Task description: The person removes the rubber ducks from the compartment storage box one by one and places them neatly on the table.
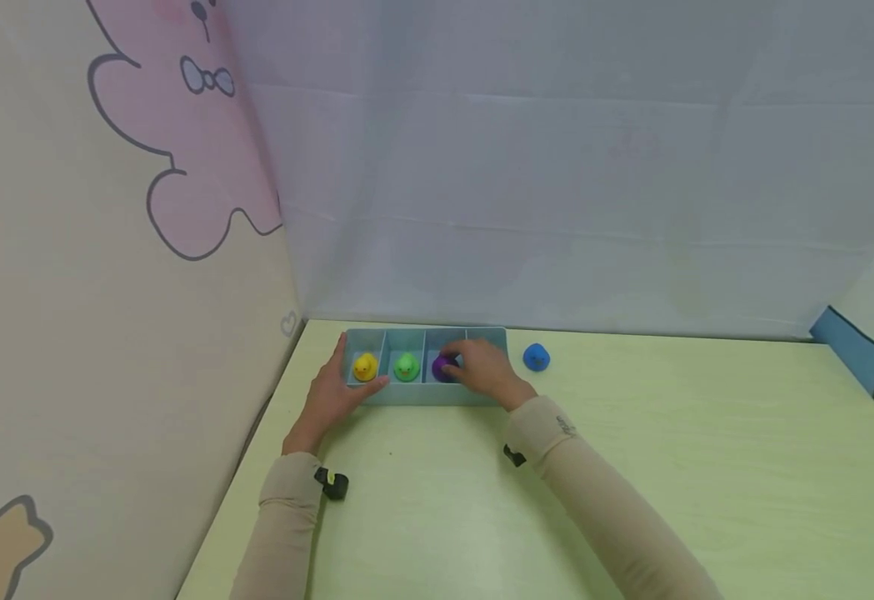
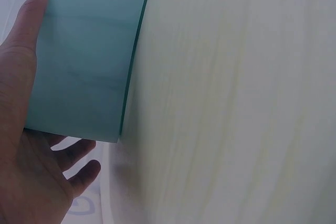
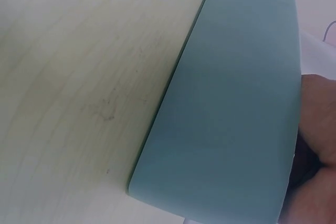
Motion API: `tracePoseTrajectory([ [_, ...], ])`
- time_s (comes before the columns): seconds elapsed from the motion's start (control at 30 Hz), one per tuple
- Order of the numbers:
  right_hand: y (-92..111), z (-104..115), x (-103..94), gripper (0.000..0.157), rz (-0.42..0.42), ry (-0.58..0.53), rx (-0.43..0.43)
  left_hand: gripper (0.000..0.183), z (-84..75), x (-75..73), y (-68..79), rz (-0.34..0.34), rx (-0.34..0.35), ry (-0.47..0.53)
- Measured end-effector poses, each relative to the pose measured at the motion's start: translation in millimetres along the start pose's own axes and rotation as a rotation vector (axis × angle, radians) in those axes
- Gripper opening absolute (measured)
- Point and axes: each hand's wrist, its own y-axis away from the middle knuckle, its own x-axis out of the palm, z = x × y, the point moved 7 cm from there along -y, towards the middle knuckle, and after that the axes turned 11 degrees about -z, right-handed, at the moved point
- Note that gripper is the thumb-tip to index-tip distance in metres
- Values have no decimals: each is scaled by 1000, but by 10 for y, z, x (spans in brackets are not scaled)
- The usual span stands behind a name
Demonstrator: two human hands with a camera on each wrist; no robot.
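A blue-grey box point(image 1: 407, 395) with a row of compartments stands at the back of the table. My left hand point(image 1: 329, 397) holds its left end, thumb along the front rim and fingers around the end wall point(image 2: 84, 61). A yellow toy duck point(image 1: 365, 367) sits in the leftmost compartment, a green toy duck point(image 1: 407, 367) in the one beside it. Over the third compartment, my right hand point(image 1: 484, 367) pinches a purple toy duck point(image 1: 440, 367), partly hidden by the fingers. In the right wrist view, the box's front wall point(image 3: 220, 98) covers most of this hand.
A blue toy duck point(image 1: 536, 357) sits on the table just right of the box. The pale wooden table point(image 1: 669, 450) meets a draped white cloth point(image 1: 556, 208) behind and a printed wall point(image 1: 107, 333) on the left.
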Motion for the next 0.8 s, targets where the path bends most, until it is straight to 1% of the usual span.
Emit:
tracePoseTrajectory([
  [0.17, 23, 13, -38, 32, -17, -25, -21, 124, -26, -4, 7, 3, 6, -2],
  [0.3, 43, 31, -57, 32, -24, -50, -40, 124, -13, -7, 9, 4, -4, 0],
  [0.47, 67, 26, -68, 31, -39, -57, -32, 125, 6, 7, 6, 9, -6, 4],
  [0.8, 103, 35, -122, 33, -63, -69, -85, 126, -21, -8, 14, 16, -21, 2],
])
